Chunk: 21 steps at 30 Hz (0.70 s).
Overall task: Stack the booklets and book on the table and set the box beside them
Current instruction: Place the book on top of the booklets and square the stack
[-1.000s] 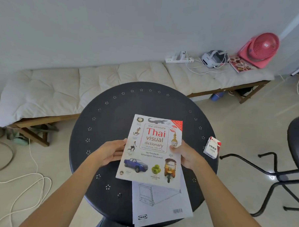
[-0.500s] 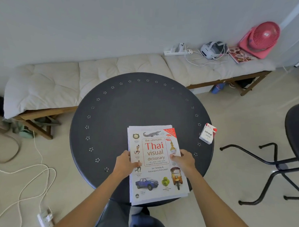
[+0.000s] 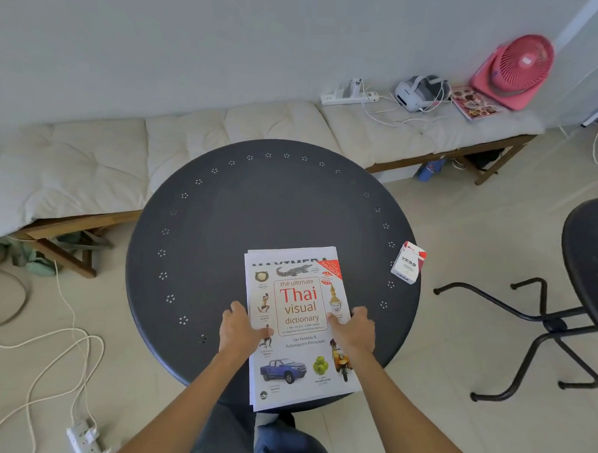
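left hand (image 3: 239, 330), right hand (image 3: 354, 331), apparently gripping

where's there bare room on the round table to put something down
Free: the far half of the dark round metal table, beyond the Thai visual dictionary book and white booklets, and the left side beside the left hand. Crowded: the near edge, where both hands hold the stack, right hand, and the right rim by the small white-and-red box.

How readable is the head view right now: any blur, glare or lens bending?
Head view: light is soft and even, no hard glare; the book cover title reads sharply between the left hand and right hand; wide-angle bending curves the bench and wall line; the pink fan near the corner looks slightly smeared.
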Each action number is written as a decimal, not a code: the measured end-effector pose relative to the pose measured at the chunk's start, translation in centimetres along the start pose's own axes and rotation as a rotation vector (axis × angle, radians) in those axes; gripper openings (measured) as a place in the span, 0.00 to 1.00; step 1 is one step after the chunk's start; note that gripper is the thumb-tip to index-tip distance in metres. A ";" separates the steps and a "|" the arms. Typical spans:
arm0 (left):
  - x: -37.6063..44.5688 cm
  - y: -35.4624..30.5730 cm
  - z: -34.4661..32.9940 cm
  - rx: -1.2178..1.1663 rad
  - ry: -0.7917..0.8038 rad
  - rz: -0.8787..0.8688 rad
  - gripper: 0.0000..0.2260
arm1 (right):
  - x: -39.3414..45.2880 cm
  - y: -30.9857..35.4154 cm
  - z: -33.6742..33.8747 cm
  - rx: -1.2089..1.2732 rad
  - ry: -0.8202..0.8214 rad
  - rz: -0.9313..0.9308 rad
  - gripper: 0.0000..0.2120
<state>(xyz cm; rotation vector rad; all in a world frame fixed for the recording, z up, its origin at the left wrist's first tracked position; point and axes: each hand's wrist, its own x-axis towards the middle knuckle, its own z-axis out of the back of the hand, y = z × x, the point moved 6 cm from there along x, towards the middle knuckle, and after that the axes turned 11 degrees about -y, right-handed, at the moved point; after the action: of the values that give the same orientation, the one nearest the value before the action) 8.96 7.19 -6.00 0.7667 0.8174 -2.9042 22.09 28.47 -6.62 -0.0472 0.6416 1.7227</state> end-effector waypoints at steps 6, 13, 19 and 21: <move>0.8 0.5 -0.5 -0.207 0.096 0.184 0.23 | 0.8 -0.3 -0.2 0.130 0.164 -0.122 0.21; 1.2 0.7 -1.4 -0.332 0.193 0.294 0.19 | 1.2 -0.3 -0.7 0.133 0.214 -0.176 0.23; 0.6 0.5 -1.0 -0.377 0.165 0.269 0.19 | 0.3 0.2 -0.5 0.210 0.180 -0.156 0.23; 1.0 0.5 -0.7 -0.409 0.166 0.250 0.18 | 0.2 0.5 -0.4 0.266 0.243 -0.156 0.21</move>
<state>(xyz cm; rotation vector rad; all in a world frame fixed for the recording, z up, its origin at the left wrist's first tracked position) 8.50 7.17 -7.19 0.9854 1.1829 -2.3689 21.47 28.47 -6.82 -0.1183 1.0158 1.4814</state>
